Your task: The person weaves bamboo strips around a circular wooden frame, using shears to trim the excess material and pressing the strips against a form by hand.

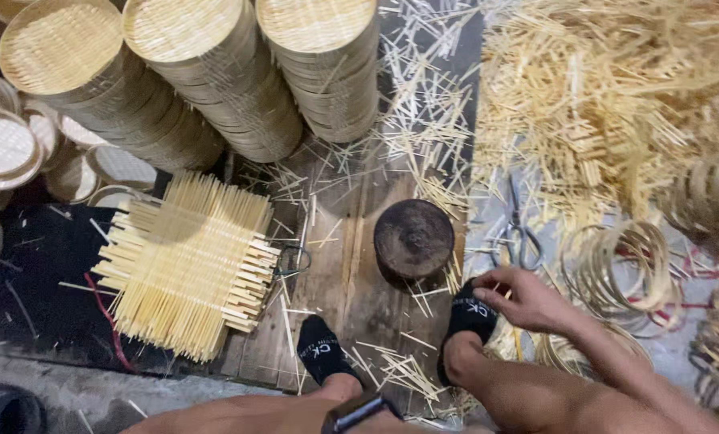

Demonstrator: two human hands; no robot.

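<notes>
Three stacks of woven bamboo trays [215, 72] stand at eleven o'clock; right hand [524, 299], fingers curled, touches a black sock [469, 315]; left hand's state cannot be told.

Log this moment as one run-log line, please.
right hand: open, touching black sock | left hand: out of view | nearby: round wood block, woven bamboo mat

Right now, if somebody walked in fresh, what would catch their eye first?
Probably the three tall stacks of woven bamboo trays leaning along the top, and the huge heap of bamboo strips filling the upper right. Next, the flat woven bamboo mat lying left of centre and the dark round wooden block in the middle, just above the right hand touching a black sock.
</notes>
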